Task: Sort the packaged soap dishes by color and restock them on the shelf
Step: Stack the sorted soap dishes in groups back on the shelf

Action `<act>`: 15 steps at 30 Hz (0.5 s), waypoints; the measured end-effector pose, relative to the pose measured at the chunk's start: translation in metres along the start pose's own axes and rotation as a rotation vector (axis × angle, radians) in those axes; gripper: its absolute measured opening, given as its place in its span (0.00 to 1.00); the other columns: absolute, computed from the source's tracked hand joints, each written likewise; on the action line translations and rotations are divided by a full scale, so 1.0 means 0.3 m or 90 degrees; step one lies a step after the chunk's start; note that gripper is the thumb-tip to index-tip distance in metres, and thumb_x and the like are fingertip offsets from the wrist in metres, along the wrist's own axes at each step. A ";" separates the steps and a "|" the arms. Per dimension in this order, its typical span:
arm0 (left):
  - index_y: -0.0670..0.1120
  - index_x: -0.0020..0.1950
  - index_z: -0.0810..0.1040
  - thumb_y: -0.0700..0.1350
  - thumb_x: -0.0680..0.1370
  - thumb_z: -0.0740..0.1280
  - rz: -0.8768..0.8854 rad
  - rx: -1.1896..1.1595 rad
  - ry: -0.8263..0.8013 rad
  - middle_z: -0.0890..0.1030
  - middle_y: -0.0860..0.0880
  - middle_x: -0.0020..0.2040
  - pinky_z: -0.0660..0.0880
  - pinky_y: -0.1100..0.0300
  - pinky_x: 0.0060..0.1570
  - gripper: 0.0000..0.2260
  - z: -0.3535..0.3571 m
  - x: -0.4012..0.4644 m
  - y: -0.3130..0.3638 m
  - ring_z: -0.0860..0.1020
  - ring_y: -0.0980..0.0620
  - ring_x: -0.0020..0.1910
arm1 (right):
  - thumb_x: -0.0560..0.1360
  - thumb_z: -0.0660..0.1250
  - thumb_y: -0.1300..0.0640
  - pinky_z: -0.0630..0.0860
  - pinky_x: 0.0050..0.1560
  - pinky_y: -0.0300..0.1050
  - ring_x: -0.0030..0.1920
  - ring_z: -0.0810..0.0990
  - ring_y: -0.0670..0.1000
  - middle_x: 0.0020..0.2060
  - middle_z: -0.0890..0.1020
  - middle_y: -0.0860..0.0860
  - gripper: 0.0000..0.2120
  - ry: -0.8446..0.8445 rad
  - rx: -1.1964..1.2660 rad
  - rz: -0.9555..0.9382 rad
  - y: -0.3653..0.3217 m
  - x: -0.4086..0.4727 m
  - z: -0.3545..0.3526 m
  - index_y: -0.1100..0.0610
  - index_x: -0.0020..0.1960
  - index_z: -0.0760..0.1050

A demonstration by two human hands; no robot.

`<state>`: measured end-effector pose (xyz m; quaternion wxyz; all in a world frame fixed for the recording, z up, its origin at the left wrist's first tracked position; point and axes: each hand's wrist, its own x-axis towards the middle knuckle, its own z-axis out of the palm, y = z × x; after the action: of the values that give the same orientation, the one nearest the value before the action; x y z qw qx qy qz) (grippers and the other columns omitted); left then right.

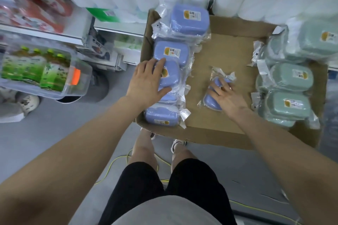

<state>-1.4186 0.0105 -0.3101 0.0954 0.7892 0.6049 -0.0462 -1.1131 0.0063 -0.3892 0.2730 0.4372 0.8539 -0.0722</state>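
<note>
Cardboard tray (225,129): five blue dishes (190,19), four green dishes (290,76).

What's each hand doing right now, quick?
Left hand: open, flat on a blue soap dish in the left row.
Right hand: grips the lone blue soap dish on the cardboard.
</note>
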 end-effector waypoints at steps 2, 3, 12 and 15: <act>0.44 0.77 0.59 0.64 0.74 0.65 -0.001 -0.012 0.005 0.69 0.41 0.69 0.65 0.46 0.68 0.38 0.001 -0.001 -0.001 0.68 0.39 0.65 | 0.70 0.72 0.65 0.54 0.75 0.56 0.78 0.48 0.62 0.78 0.55 0.53 0.41 -0.011 -0.016 -0.005 0.013 0.010 -0.013 0.56 0.77 0.55; 0.44 0.77 0.59 0.64 0.74 0.66 -0.003 -0.020 0.004 0.69 0.41 0.69 0.65 0.46 0.68 0.38 -0.003 -0.001 -0.002 0.68 0.39 0.66 | 0.70 0.72 0.64 0.54 0.75 0.56 0.78 0.49 0.62 0.77 0.58 0.54 0.40 -0.006 0.001 0.009 0.019 0.013 -0.020 0.57 0.77 0.57; 0.40 0.76 0.60 0.59 0.72 0.72 -0.091 -0.183 0.006 0.70 0.41 0.68 0.61 0.51 0.68 0.40 -0.155 -0.011 -0.004 0.67 0.41 0.67 | 0.66 0.67 0.34 0.68 0.60 0.57 0.57 0.75 0.63 0.56 0.76 0.60 0.41 0.197 0.241 0.225 0.117 -0.092 -0.244 0.62 0.67 0.69; 0.41 0.73 0.64 0.58 0.71 0.73 -0.093 -0.181 0.054 0.73 0.41 0.65 0.63 0.52 0.65 0.38 -0.251 -0.019 -0.025 0.69 0.41 0.64 | 0.65 0.64 0.31 0.72 0.56 0.58 0.50 0.77 0.64 0.51 0.76 0.60 0.42 0.319 0.247 0.218 0.148 -0.140 -0.371 0.61 0.68 0.70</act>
<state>-1.4305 0.0226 -0.2361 0.1769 0.7231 0.6644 0.0664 -1.1034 0.0438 -0.2684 -0.0245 0.6215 0.7793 -0.0769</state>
